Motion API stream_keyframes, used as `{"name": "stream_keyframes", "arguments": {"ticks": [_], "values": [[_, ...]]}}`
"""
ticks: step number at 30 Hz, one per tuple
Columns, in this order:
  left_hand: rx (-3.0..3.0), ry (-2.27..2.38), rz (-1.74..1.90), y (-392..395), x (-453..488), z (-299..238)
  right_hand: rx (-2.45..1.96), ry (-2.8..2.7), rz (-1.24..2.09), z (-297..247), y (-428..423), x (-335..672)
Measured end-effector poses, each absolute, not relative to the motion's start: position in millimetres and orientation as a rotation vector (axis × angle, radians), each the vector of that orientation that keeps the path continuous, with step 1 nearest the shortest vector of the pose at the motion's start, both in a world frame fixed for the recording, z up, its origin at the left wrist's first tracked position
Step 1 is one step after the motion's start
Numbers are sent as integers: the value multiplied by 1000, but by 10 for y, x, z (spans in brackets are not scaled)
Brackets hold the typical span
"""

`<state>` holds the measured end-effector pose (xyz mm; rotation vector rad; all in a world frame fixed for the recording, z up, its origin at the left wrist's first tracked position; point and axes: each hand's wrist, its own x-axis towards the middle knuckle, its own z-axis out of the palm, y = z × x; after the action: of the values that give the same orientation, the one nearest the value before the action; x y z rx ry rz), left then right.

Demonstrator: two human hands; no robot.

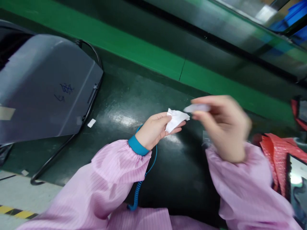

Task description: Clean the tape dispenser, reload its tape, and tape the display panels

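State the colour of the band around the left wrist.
The wristband is teal blue, seen best in the head view.

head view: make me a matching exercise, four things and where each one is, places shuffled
Things
1. crumpled white sheet
2. blue band
3. pale blurred piece
4. red wrapping

Places
a. far right of the picture
b. pinched in the right hand
c. held in the left hand
d. around the left wrist

Pairs: 1-c, 2-d, 3-b, 4-a

dark green bench point(115, 86); on it small white scrap point(91, 123), grey panel point(43, 83) at left, red bubble wrap point(278, 153) at right
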<state>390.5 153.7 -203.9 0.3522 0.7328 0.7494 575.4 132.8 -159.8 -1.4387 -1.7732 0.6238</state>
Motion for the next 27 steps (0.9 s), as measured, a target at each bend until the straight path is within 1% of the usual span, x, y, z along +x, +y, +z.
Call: {"name": "stream_keyframes", "arguments": {"ticks": [3,5,7,9,11,13,14,17,19,21,23,25,27], "values": [[301,805,757,1550,3908,-2039,-1427,-1806,798,-1791,1475,5677],[292,814,753,1552,3906,-2034,-1374,-1687,678,-1787,1474,5669],[297,812,750,1551,3904,-2032,-1241,-1571,414,-1728,1435,5669],[301,810,747,1552,3903,-2033,-1164,-1639,247,-1691,1419,5665],[292,808,757,1556,3904,-2029,-1210,-1893,255,-1700,1441,5664],[285,814,765,1561,3906,-2016,-1301,-2080,347,-1719,1468,5674],[283,819,763,1563,3906,-2008,-1333,-2065,356,-1719,1471,5682],[285,836,747,1561,3904,-1991,-1338,-1811,227,-1693,1434,5700],[288,835,746,1560,3901,-1996,-1328,-1783,275,-1705,1421,5689],[290,831,746,1569,3899,-2012,-1349,-1876,430,-1762,1456,5667],[290,824,740,1591,3902,-2027,-1383,-1912,513,-1832,1526,5659],[282,825,744,1601,3906,-2028,-1395,-1767,525,-1878,1580,5675],[265,828,781,1551,3884,-2007,-1362,-1515,614,-1896,1575,5705]]}}
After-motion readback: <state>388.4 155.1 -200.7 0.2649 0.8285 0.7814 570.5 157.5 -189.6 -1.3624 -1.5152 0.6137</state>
